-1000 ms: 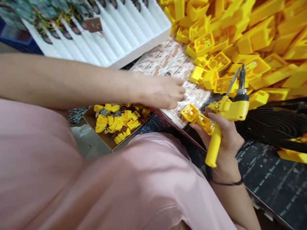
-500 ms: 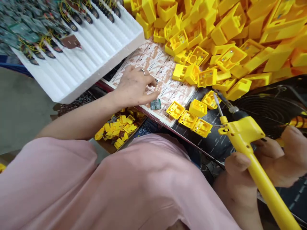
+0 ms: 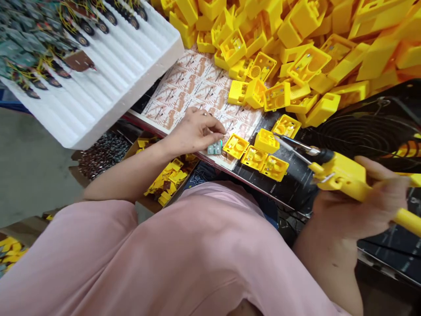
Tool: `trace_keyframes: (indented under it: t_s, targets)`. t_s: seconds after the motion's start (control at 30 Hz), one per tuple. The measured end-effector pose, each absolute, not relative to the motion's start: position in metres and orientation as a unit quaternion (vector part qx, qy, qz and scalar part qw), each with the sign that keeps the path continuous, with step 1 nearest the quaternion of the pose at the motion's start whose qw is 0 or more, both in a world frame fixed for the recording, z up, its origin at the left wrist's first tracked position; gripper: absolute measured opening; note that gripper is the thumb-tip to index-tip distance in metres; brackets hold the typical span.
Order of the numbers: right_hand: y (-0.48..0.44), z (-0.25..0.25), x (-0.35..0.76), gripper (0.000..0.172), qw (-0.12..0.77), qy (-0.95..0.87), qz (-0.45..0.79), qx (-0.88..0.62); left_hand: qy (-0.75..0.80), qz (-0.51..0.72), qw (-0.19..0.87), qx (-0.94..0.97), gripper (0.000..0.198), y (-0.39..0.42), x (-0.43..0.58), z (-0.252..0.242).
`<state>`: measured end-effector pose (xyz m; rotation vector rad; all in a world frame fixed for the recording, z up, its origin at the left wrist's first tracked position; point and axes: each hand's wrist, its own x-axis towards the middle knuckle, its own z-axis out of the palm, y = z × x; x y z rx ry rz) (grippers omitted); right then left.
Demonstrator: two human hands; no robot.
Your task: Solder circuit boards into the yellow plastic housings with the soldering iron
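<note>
- My pink shirt (image 3: 131, 259) fills the view from 6 to 8 o'clock.
- A big heap of yellow plastic boxes (image 3: 312, 35) sits at 1 o'clock. Some are open and show their insides.
- A white foam tray (image 3: 115, 87) sits at 10 o'clock, with its end tipped over the table's edge.
- Little green circuit boards (image 3: 29, 57) with thin wires lie in the tray's grooves.
- A sheet of printed paper (image 3: 187, 83) lies at 12 o'clock, between the tray and the heap.
- A black mat (image 3: 289, 188) with small white words lies at 4 o'clock.
- A cardboard box (image 3: 130, 151) of small yellow bits (image 3: 167, 180) sits at 8 o'clock, below the table's edge.
- My right hand (image 3: 362, 202) is at 3 o'clock. My fingers (image 3: 378, 169) wrap tight around a yellow soldering iron (image 3: 342, 173), so they are holding it.
- The iron's thin metal tip (image 3: 292, 144) points at 2 o'clock, just beside a yellow box (image 3: 266, 141).
- Three more yellow boxes (image 3: 254, 158) sit in a row near the middle, right by the iron's tip.
- My left hand (image 3: 194, 131) is at 9 o'clock, with a ring on it.
- My fingertips (image 3: 220, 128) are close together, in a narrow pinch.
- A tiny green part (image 3: 214, 148) lies just under them. I cannot tell if they touch it.
</note>
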<state>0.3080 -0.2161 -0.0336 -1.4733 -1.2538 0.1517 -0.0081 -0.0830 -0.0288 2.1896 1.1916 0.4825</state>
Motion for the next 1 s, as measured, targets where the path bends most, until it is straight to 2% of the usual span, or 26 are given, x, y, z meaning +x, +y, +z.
trace_keyframes:
  t_s: [0.07, 0.1, 0.27, 0.37, 0.47, 0.53, 0.67, 1.0]
  targets:
    - [-0.212, -0.036, 0.291, 0.033, 0.634, -0.497, -0.001, -0.592, 0.438, 0.149, 0.309, 0.831, 0.023, -0.08, -0.002, -0.024]
    - [-0.211, -0.036, 0.285, 0.028, 0.645, -0.5, -0.011, -0.578, 0.433, 0.137, 0.31, 0.835, 0.022, -0.079, 0.0, -0.022]
    - [-0.232, -0.025, 0.276, 0.053, 0.59, -0.6, 0.056, -0.537, 0.415, 0.1, 0.288, 0.857, 0.02, -0.081, 0.005, -0.018]
    - [-0.242, -0.018, 0.276, 0.054, 0.528, -0.653, 0.117, -0.53, 0.411, 0.091, 0.275, 0.864, 0.019, -0.085, 0.006, -0.016]
    - [-0.24, -0.015, 0.273, 0.058, 0.476, -0.716, 0.124, -0.496, 0.415, 0.101, 0.26, 0.866, 0.019, -0.085, 0.008, -0.015]
    - [-0.235, -0.015, 0.27, 0.052, 0.473, -0.726, 0.115, -0.486, 0.422, 0.113, 0.249, 0.864, 0.02, -0.084, 0.011, -0.015]
    - [-0.226, -0.017, 0.266, 0.03, 0.453, -0.757, 0.052, -0.467, 0.435, 0.123, 0.217, 0.865, 0.02, -0.082, 0.015, -0.022]
    - [-0.216, -0.01, 0.257, 0.027, 0.391, -0.804, -0.01, -0.447, 0.415, 0.111, 0.175, 0.886, 0.019, -0.081, 0.022, -0.023]
